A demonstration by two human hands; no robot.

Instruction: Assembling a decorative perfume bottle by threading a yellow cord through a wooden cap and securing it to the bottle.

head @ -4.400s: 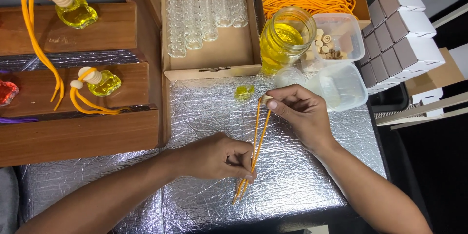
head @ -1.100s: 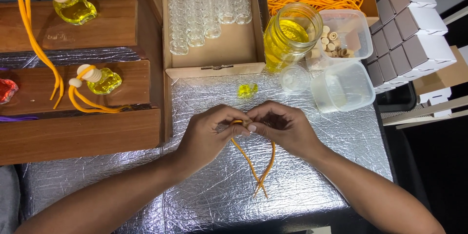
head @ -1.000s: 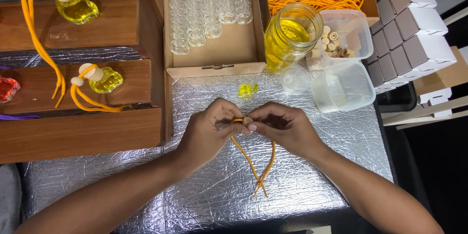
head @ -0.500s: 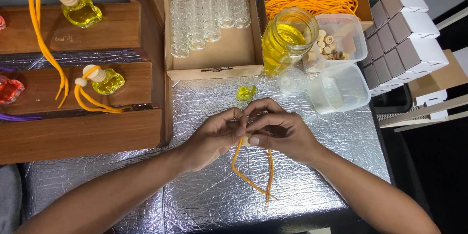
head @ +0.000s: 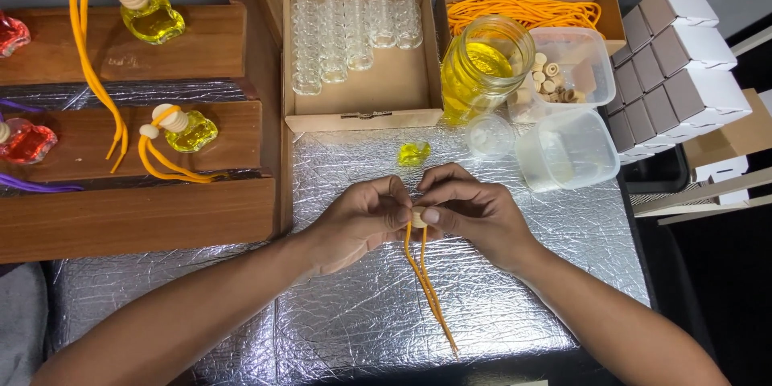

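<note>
My left hand (head: 359, 219) and my right hand (head: 469, 211) meet over the middle of the silver foil mat (head: 547, 273). Their fingertips pinch a small pale wooden cap (head: 419, 217) between them. A doubled orange cord (head: 427, 288) hangs from the cap and trails toward me across the foil. A small bottle of yellow liquid (head: 414, 153) lies on the foil just beyond my fingers, apart from both hands.
Beyond the mat stand an open cardboard box of several empty glass bottles (head: 350, 32), a jar of yellow liquid (head: 482, 68), a box of orange cords (head: 523, 12) and plastic tubs with wooden caps (head: 563, 72). Small white boxes (head: 671, 56) stack at right. Wooden steps (head: 137, 137) at left hold finished bottles.
Both hands drew together and shifted slightly right. The cord, earlier held stretched between them, now hangs doubled from the wooden cap pinched at my fingertips.
</note>
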